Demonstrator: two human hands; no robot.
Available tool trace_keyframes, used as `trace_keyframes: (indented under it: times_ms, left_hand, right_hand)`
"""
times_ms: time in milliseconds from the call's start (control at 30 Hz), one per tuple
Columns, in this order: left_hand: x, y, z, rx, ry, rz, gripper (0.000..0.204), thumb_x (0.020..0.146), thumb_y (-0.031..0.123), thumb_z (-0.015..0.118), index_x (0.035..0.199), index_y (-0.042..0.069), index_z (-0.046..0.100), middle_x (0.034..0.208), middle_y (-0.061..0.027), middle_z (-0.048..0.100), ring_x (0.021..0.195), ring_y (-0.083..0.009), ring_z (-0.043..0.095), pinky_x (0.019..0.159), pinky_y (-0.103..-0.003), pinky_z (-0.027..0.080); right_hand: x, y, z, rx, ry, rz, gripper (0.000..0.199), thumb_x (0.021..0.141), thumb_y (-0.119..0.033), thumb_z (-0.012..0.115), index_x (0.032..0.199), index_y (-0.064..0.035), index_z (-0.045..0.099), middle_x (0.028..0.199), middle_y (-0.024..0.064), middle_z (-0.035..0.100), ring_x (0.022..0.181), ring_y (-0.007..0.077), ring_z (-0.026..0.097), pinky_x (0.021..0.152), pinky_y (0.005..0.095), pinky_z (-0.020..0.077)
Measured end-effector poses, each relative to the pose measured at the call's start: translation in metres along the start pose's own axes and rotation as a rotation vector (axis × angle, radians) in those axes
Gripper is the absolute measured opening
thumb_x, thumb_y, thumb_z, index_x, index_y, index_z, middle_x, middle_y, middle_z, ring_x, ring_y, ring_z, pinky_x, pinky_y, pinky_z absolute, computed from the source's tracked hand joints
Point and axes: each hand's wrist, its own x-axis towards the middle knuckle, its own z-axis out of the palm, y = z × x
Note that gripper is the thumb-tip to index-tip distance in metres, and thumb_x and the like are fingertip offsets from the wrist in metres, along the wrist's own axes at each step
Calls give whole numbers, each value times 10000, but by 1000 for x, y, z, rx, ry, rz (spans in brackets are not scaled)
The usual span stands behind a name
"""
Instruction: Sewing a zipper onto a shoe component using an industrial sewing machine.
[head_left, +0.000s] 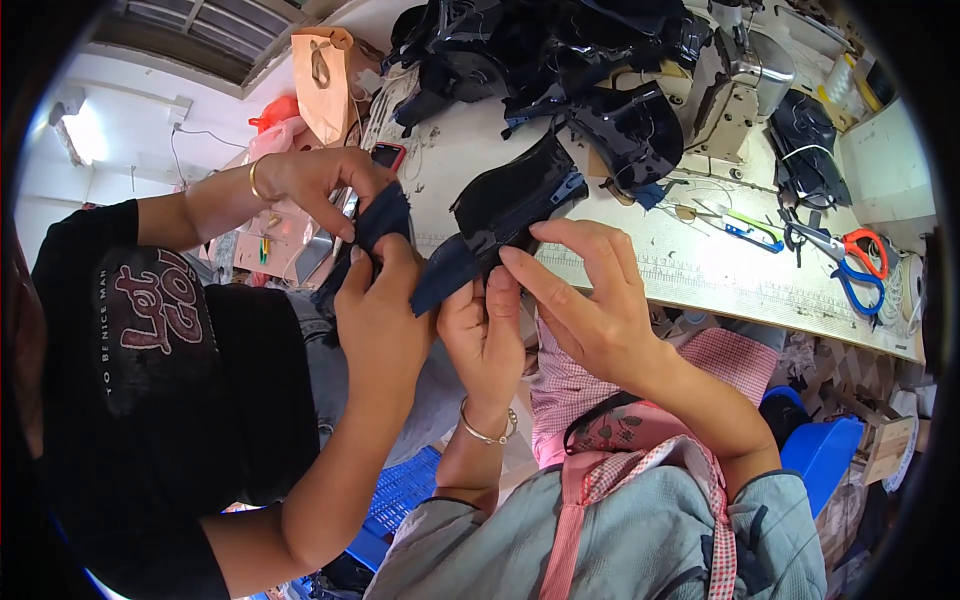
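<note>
My left hand (487, 325) and my right hand (590, 295) together pinch a dark blue zipper tape (445, 270) sewn to a glossy black leather piece (510, 205), held just above the table's edge. My left thumb and fingers grip the tape from below. My right fingers press on it from the right. Close on my left, a person in a black shirt holds another dark blue strip (378, 222) with one hand (312, 182) above and the other hand (382, 310) below it, touching my piece.
A white worktable (700, 265) carries a heap of glossy black pieces (540, 50), a sewing machine (745, 80), scissors (855, 260) with orange and blue handles, and a blue thread snip (745, 228). A brown paper bag (325, 80) stands at the back. A blue crate (400, 495) and blue stool (820, 450) sit below.
</note>
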Motion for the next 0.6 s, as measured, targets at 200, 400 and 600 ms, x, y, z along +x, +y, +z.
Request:
trace_keyframes:
  times_ms: [200, 400, 600]
  left_hand:
    - [2, 1, -1, 56, 0, 7, 243, 931, 63, 506, 1147, -46, 528, 948, -44, 620, 827, -52, 529, 712, -171, 413]
    - [2, 4, -5, 178, 9, -12, 166, 922, 72, 522, 1040, -32, 577, 846, -10, 616, 749, -37, 491, 635, -178, 388]
    - [18, 14, -48, 698, -455, 125, 136, 876, 137, 587, 870, 1, 597, 646, -38, 541, 607, -155, 488, 604, -277, 384]
  right_hand:
    - [-3, 0, -1, -17, 10, 9, 478, 616, -126, 656, 1092, -108, 616, 1091, 90, 522, 920, 261, 524, 740, 352, 421]
    - [-2, -4, -12, -37, -37, 35, 440, 625, -100, 670, 1063, -92, 626, 993, 85, 540, 860, 239, 514, 716, 351, 412]
    - [40, 29, -36, 427, -158, 214, 330, 744, -157, 686, 1043, -38, 613, 1001, 127, 575, 924, 309, 519, 784, 356, 423]
